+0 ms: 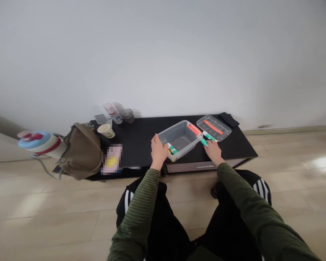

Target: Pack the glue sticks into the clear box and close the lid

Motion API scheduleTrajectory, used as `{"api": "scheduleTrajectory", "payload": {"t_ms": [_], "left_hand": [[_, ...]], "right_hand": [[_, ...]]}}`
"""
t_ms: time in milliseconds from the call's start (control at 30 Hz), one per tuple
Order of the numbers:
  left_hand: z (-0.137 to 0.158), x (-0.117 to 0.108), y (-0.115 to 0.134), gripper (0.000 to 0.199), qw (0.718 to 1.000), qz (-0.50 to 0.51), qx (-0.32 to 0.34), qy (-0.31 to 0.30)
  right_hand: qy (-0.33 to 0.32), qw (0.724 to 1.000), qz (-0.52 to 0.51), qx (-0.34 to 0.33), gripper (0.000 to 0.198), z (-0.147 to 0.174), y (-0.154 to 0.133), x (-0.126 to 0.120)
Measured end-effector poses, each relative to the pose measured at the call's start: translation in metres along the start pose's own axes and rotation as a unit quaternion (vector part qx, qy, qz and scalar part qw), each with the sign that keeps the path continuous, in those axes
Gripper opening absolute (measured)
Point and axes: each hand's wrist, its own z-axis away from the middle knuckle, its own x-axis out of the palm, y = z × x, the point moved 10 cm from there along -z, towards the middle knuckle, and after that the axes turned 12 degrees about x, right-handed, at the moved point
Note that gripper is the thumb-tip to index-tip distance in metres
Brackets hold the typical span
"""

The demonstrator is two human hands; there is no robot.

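Note:
A clear plastic box (pixel 180 143) with an orange latch strip (pixel 195 129) stands open on the black cabinet. My left hand (pixel 159 150) is closed on its left wall. Small green-and-white packs (pixel 172 149) lie inside, near that hand; their kind is too small to make out. To the right of the box, my right hand (pixel 213 150) is closed around a slim green-and-white tube (pixel 204 141), close to the box's right corner. Another green-and-white tube (pixel 209 136) lies just beyond my fingers, by the clear lid (pixel 220 131) with its orange strip.
A black remote or keypad (pixel 228 119) lies behind the lid. On the left are a paper cup (pixel 106 131), a spray bottle (pixel 113 113), a glass bowl (pixel 127 115), a pixelated packet (pixel 112 159), a brown bag (pixel 83 152) and a blue-topped bottle (pixel 42 143). The wall stands behind.

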Motion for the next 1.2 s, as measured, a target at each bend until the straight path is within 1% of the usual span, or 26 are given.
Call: {"api": "scheduleTrajectory", "payload": {"t_ms": [133,233,300,367,433,467,533,600,667,700,767,833,900,967,1100,1200], "left_hand": [[-0.001,0.001,-0.001,0.076,1.000,0.007,0.009,0.007],[-0.001,0.001,-0.001,0.075,1.000,0.010,0.004,0.006],[-0.001,0.001,-0.001,0.075,1.000,0.011,0.000,0.004],[-0.001,0.000,0.000,0.075,1.000,0.013,0.000,0.002],[0.000,0.000,0.001,0.075,1.000,0.013,0.002,0.001],[0.000,0.000,0.001,0.075,1.000,0.012,0.002,0.000],[0.000,0.001,0.001,0.075,1.000,0.012,0.002,-0.001],[0.000,0.001,0.001,0.075,1.000,0.012,0.003,-0.002],[-0.001,0.000,0.002,0.076,1.000,0.011,0.005,-0.002],[-0.001,0.000,0.002,0.076,1.000,0.010,0.005,-0.002],[-0.001,0.000,0.002,0.076,1.000,0.007,0.002,-0.003],[-0.001,0.000,0.002,0.077,1.000,0.003,-0.001,-0.007],[0.000,0.000,0.003,0.077,1.000,-0.002,-0.004,-0.015],[0.000,0.000,0.004,0.078,1.000,-0.007,-0.003,-0.020],[0.000,0.000,0.006,0.077,1.000,-0.013,-0.001,-0.026],[0.000,0.001,0.007,0.077,0.999,-0.014,0.000,-0.029]], "right_hand": [[0.006,1.000,-0.004,0.029,0.033,0.002,0.001,0.000],[0.001,0.996,-0.065,0.065,0.035,0.004,0.008,-0.005],[0.035,0.987,-0.130,0.088,0.038,0.009,0.012,-0.021],[0.100,0.973,-0.191,0.084,0.042,0.017,0.010,-0.048],[0.156,0.959,-0.232,0.039,0.044,0.028,-0.004,-0.079],[0.168,0.956,-0.240,0.005,0.045,0.032,-0.016,-0.093],[0.152,0.959,-0.227,-0.074,0.044,0.040,-0.049,-0.113],[0.090,0.969,-0.173,-0.152,0.041,0.046,-0.090,-0.119],[0.014,0.974,-0.085,-0.211,0.035,0.052,-0.129,-0.110],[-0.019,0.973,-0.040,-0.226,0.033,0.055,-0.144,-0.103],[-0.069,0.971,0.034,-0.224,0.031,0.056,-0.168,-0.088],[-0.106,0.973,0.083,-0.190,0.033,0.053,-0.182,-0.073],[-0.139,0.971,0.119,-0.151,0.035,0.049,-0.190,-0.057],[-0.167,0.966,0.147,-0.131,0.039,0.047,-0.195,-0.043],[-0.215,0.953,0.170,-0.130,0.047,0.043,-0.199,-0.023],[-0.269,0.933,0.197,-0.134,0.051,0.044,-0.196,-0.009]]}}
